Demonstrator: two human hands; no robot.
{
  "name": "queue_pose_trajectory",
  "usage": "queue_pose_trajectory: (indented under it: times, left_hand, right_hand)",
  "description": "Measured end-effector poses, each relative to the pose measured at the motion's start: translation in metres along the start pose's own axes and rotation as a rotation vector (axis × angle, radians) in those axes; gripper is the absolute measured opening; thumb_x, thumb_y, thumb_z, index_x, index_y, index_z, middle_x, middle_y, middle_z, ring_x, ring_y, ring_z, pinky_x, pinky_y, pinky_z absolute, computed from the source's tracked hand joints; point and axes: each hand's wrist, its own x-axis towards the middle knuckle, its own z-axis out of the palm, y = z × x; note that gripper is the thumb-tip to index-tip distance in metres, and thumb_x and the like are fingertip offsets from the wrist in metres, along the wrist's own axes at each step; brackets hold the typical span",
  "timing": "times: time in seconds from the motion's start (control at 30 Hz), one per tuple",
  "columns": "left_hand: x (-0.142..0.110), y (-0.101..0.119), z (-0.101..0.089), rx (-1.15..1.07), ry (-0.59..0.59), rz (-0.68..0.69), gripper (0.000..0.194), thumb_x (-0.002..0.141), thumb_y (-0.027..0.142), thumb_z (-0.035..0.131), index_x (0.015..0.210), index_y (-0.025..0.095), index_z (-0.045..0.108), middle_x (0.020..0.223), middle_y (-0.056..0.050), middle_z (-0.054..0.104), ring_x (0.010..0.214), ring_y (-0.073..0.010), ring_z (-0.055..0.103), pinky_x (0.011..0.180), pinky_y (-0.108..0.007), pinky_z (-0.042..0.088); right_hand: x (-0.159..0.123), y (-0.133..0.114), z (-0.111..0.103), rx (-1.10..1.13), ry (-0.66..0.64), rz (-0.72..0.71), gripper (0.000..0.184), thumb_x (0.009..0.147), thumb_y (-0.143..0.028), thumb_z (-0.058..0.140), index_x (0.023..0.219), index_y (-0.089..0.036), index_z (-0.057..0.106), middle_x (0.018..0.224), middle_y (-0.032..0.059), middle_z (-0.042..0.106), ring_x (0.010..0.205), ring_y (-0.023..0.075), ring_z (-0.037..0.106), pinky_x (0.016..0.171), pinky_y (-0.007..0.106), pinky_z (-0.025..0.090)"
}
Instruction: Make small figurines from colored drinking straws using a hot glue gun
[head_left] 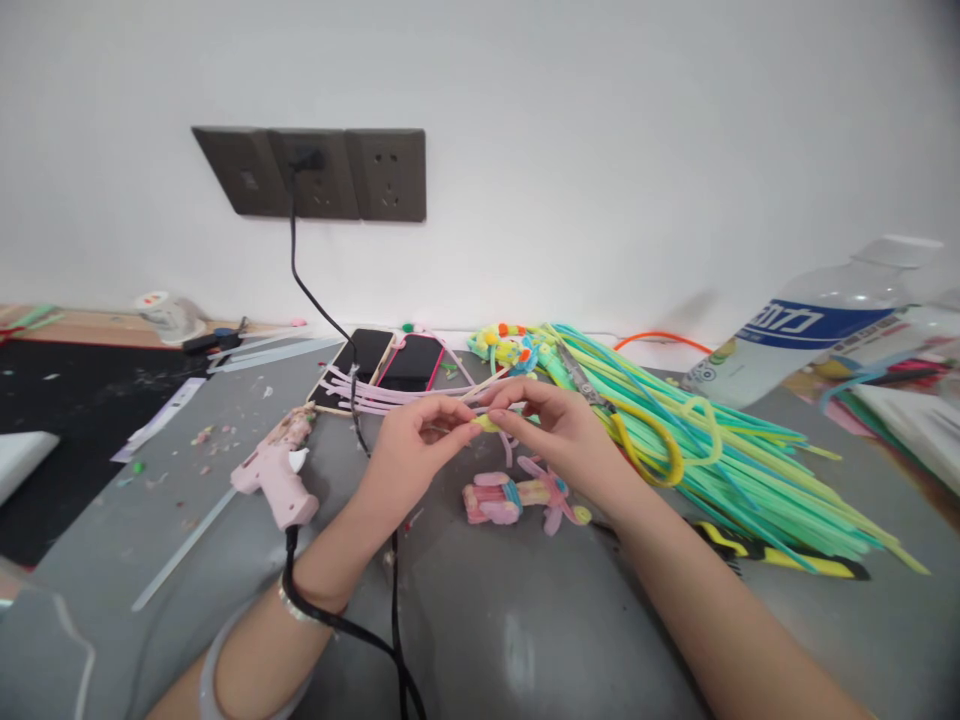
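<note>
Between the fingertips of both hands is a short yellow pipe cleaner piece point(486, 424), mostly covered by the fingers. My left hand point(420, 440) pinches its left end, and my right hand point(551, 425) pinches it from the right. Just below them, a small figure of pink, yellow and blue pipe cleaners point(517, 497) lies on the grey table point(480, 620). Pink pipe cleaners point(375, 398) lie behind my left hand. Yellow-handled scissors point(645, 445) rest beside my right hand, on a bundle of green, yellow and blue pipe cleaners point(735, 470).
A pink glue gun point(277, 470) lies at left; its black cord passes over my left wrist. Two phones point(409, 362) sit near the wall below the sockets point(315, 175). A plastic bottle point(802, 330) leans at right. A yellow-black tool point(795, 560) lies under the bundle's near edge.
</note>
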Motion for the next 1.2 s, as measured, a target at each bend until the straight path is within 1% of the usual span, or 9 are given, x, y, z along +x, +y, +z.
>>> queue_pose_trajectory:
  times: [0.1, 0.33, 0.57, 0.67, 0.77, 0.83, 0.97, 1.07, 1.2]
  left_hand:
    - [-0.0002, -0.0004, 0.0003, -0.013, 0.004, 0.000, 0.011, 0.076, 0.026, 0.075, 0.079, 0.015, 0.071, 0.082, -0.004, 0.074, 0.076, -0.0168, 0.068, 0.073, -0.027, 0.055]
    - [-0.0009, -0.0016, 0.0005, -0.039, -0.007, -0.006, 0.012, 0.075, 0.026, 0.075, 0.079, 0.015, 0.071, 0.081, -0.004, 0.074, 0.075, -0.0170, 0.069, 0.074, -0.028, 0.056]
    - [-0.0010, -0.0013, 0.0003, -0.063, -0.005, -0.024, 0.014, 0.074, 0.027, 0.077, 0.078, 0.015, 0.071, 0.080, -0.004, 0.074, 0.076, -0.0170, 0.069, 0.075, -0.028, 0.057]
    - [-0.0006, -0.0013, -0.0001, -0.101, 0.003, -0.047, 0.018, 0.073, 0.031, 0.078, 0.080, 0.016, 0.071, 0.078, -0.004, 0.074, 0.073, -0.0168, 0.069, 0.070, -0.028, 0.057]
    - [0.0005, -0.0008, -0.0009, -0.142, 0.008, -0.079, 0.022, 0.074, 0.034, 0.078, 0.082, 0.016, 0.070, 0.072, -0.003, 0.072, 0.067, -0.0157, 0.069, 0.064, -0.026, 0.056]
    - [0.0013, -0.0001, -0.0014, -0.171, 0.011, -0.088, 0.023, 0.074, 0.035, 0.079, 0.082, 0.016, 0.069, 0.069, -0.002, 0.072, 0.063, -0.0149, 0.068, 0.062, -0.025, 0.056]
    - [0.0020, 0.0025, -0.0016, -0.215, 0.033, -0.088, 0.024, 0.073, 0.036, 0.079, 0.081, 0.016, 0.068, 0.067, -0.001, 0.072, 0.061, -0.0142, 0.068, 0.060, -0.024, 0.056]
    - [0.0017, 0.0047, -0.0012, -0.221, 0.032, -0.071, 0.025, 0.073, 0.037, 0.080, 0.078, 0.016, 0.068, 0.065, -0.001, 0.071, 0.061, -0.0142, 0.068, 0.060, -0.025, 0.056]
    - [0.0008, 0.0066, -0.0010, -0.218, 0.025, -0.074, 0.025, 0.071, 0.036, 0.081, 0.078, 0.016, 0.069, 0.065, -0.001, 0.072, 0.061, -0.0147, 0.068, 0.061, -0.026, 0.056]
  right_hand:
    - [-0.0004, 0.0004, 0.0002, -0.011, -0.004, -0.001, 0.014, 0.090, -0.031, 0.064, 0.079, -0.021, 0.065, 0.098, 0.0061, 0.071, 0.098, 0.0247, 0.064, 0.087, 0.038, 0.048]
    - [-0.0004, -0.0006, 0.0002, -0.028, -0.013, 0.013, 0.015, 0.089, -0.032, 0.064, 0.079, -0.021, 0.063, 0.101, 0.0071, 0.072, 0.100, 0.0255, 0.064, 0.090, 0.039, 0.047]
    - [-0.0009, -0.0016, -0.0002, -0.016, -0.020, 0.014, 0.016, 0.089, -0.033, 0.064, 0.079, -0.021, 0.063, 0.101, 0.0060, 0.072, 0.100, 0.0245, 0.064, 0.089, 0.038, 0.047]
    - [-0.0003, -0.0028, -0.0027, 0.034, 0.053, 0.036, 0.016, 0.091, -0.037, 0.063, 0.087, -0.022, 0.065, 0.097, 0.0053, 0.071, 0.096, 0.0229, 0.065, 0.084, 0.034, 0.049]
    - [0.0005, -0.0042, -0.0055, 0.077, 0.136, 0.047, 0.020, 0.091, -0.042, 0.061, 0.090, -0.023, 0.066, 0.092, 0.0044, 0.070, 0.092, 0.0220, 0.066, 0.083, 0.034, 0.051]
    - [0.0004, -0.0042, -0.0063, 0.091, 0.111, 0.050, 0.021, 0.090, -0.043, 0.064, 0.092, -0.023, 0.067, 0.093, 0.0045, 0.070, 0.091, 0.0218, 0.066, 0.084, 0.034, 0.051]
    - [-0.0007, -0.0011, -0.0042, 0.112, -0.011, 0.059, 0.020, 0.087, -0.039, 0.069, 0.099, -0.022, 0.069, 0.099, 0.0054, 0.070, 0.094, 0.0213, 0.065, 0.084, 0.033, 0.051]
    - [-0.0006, 0.0018, -0.0019, 0.171, -0.020, 0.066, 0.017, 0.087, -0.037, 0.070, 0.095, -0.021, 0.069, 0.095, 0.0043, 0.069, 0.091, 0.0199, 0.065, 0.084, 0.032, 0.050]
    - [0.0006, 0.0016, -0.0011, 0.233, -0.002, 0.107, 0.019, 0.083, -0.039, 0.074, 0.089, -0.021, 0.069, 0.090, 0.0030, 0.069, 0.084, 0.0182, 0.064, 0.077, 0.029, 0.050]
